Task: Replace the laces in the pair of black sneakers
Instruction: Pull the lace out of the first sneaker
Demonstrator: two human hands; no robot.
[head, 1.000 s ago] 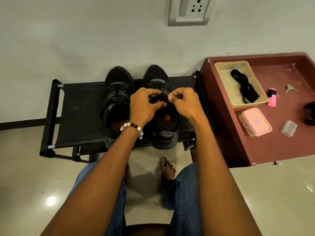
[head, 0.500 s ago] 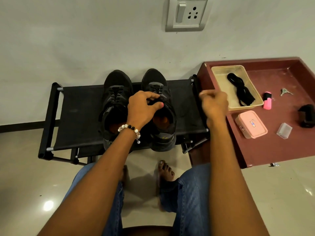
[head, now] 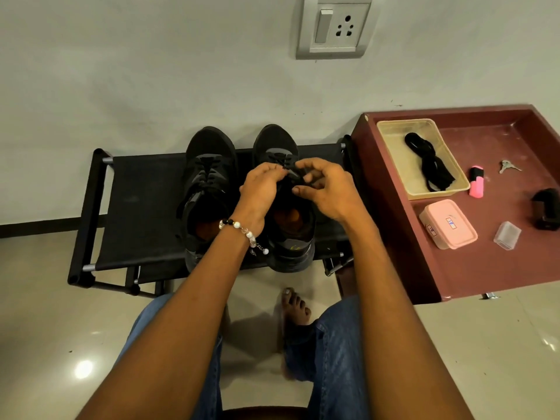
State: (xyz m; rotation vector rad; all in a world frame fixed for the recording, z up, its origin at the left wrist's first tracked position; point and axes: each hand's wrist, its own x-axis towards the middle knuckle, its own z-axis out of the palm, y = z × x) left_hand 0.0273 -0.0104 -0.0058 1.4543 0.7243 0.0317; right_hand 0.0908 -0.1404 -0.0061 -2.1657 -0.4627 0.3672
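Both hands are working at the right sneaker (head: pixel 285 207), standing beside the left sneaker (head: pixel 209 189) on the black rack (head: pixel 142 207). The left hand (head: pixel 261 189) and right hand (head: pixel 325 189) are each pinching the lace (head: pixel 292 174) near the upper eyelets. I'd judge slow, even pulling is wisest, keeping the shoe steady. Spare laces (head: pixel 428 165) are lying in the beige tray (head: pixel 391 147).
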